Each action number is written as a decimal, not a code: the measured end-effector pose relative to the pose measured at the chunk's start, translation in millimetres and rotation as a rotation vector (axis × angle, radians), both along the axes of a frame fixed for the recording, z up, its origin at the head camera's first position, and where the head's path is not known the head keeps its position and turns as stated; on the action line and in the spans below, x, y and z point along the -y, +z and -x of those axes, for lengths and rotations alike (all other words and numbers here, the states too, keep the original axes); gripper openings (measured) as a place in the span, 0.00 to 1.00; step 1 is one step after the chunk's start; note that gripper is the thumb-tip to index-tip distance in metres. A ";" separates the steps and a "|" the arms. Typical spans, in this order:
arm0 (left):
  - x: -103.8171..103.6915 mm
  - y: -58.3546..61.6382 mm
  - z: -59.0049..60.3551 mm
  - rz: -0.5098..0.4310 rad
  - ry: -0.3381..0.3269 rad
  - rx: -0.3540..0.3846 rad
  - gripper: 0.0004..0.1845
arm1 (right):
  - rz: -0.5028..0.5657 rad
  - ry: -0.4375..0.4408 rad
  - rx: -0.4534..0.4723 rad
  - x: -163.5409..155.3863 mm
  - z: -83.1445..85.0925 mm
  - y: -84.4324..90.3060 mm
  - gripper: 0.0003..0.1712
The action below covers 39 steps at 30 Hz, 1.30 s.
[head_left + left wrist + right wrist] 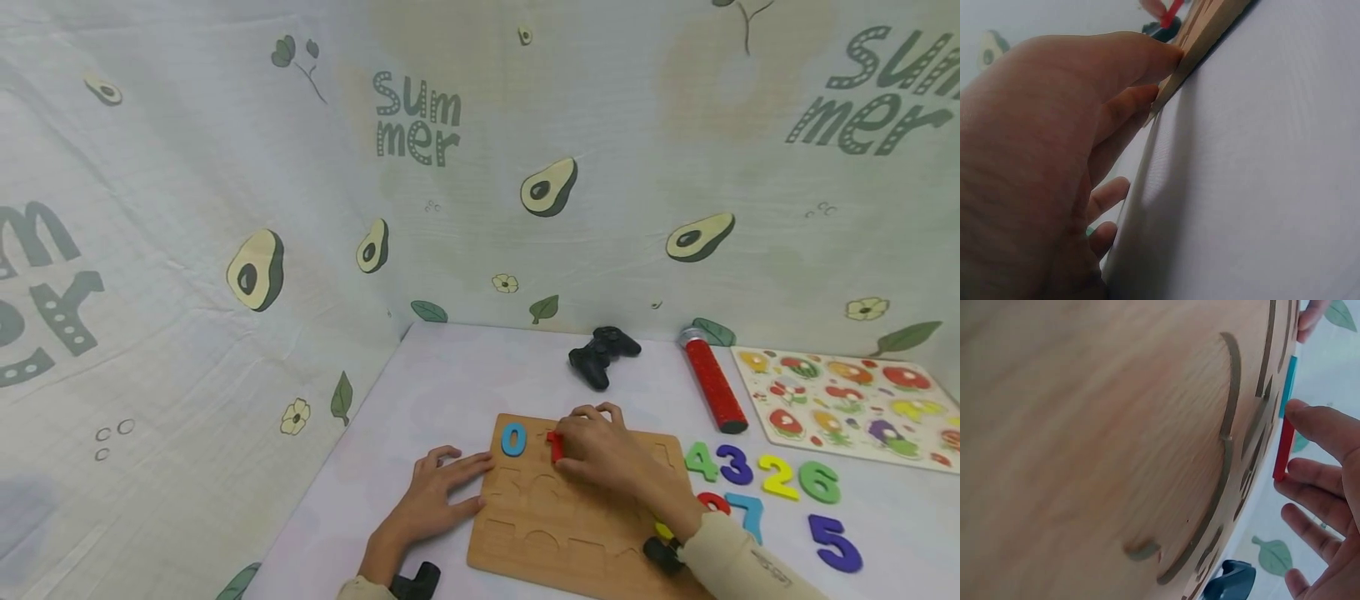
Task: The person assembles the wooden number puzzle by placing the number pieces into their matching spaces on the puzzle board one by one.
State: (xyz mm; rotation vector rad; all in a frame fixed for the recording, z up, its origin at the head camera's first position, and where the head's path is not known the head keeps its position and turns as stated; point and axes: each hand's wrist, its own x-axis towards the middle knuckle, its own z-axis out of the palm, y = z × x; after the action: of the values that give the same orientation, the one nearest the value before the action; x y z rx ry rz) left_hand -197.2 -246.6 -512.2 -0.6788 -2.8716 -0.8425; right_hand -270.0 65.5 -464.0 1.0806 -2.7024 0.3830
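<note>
Pale table point(465, 375): wooden number board point(570, 525), loose numbers point(765, 479), fruit puzzle point(847, 400), black controller point(602, 354), red tube point(712, 383).

Black game controller point(602, 355), red tube point(713, 383), fruit puzzle board point(851, 402)

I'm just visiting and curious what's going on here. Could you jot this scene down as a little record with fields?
Surface: pale table with avocado-print cloth walls behind
Main item: wooden number board with cut-out slots
Already placed: blue 0 in its slot
Right hand: pinches the red number piece over the board, beside the 0
Left hand: fingers straight, resting on the board's left edge
Loose numbers: green 4, purple 3, yellow 2, green 6, purple 5
Also there: black game controller, red tube, fruit puzzle
</note>
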 end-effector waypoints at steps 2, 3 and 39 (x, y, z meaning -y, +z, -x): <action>-0.3 -0.9 0.6 0.002 -0.002 -0.005 0.28 | 0.007 0.003 0.006 0.6 1.1 -0.4 0.23; -0.5 -1.2 0.8 0.001 -0.004 -0.009 0.28 | 0.012 0.006 0.010 0.8 1.6 -0.6 0.23; -1.9 -2.2 2.2 0.017 0.004 -0.012 0.28 | -0.013 -0.029 0.089 14.0 6.7 -1.5 0.21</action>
State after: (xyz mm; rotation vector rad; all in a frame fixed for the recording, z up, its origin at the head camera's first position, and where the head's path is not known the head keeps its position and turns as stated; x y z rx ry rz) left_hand -199.4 -244.6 -514.5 -0.6776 -2.8720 -0.8115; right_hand -276.7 51.5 -465.5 1.0500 -2.7989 0.4195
